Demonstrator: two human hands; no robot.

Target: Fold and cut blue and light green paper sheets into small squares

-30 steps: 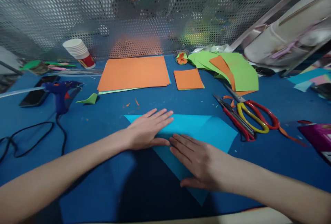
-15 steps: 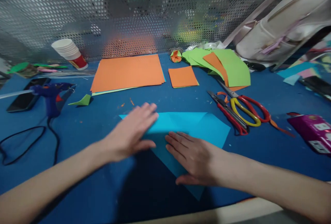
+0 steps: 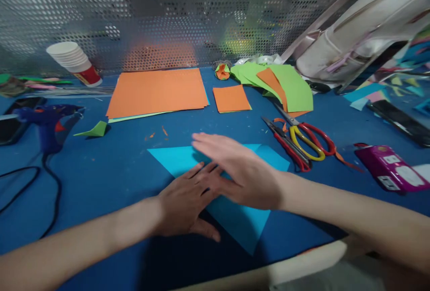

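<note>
Blue paper, folded, lies on the dark blue table with one corner pointing towards me. My left hand rests on its left part, palm down, fingers spread and thumb apart. Just above and to the right is my right hand, its fingers stretched out towards the upper left, overlapping my left fingertips. Neither hand grips anything. The two hands hide the middle of the paper. Its left tip and upper right part show beyond them.
Behind the hands lie orange sheets, small orange squares and green paper. Scissors are at the right, beside a purple pack. A blue glue gun and paper cups stand left.
My right hand has risen and moved up the paper, over my left fingertips. My left hand has moved down towards the paper's middle. The whole view has shifted, with objects further left.
</note>
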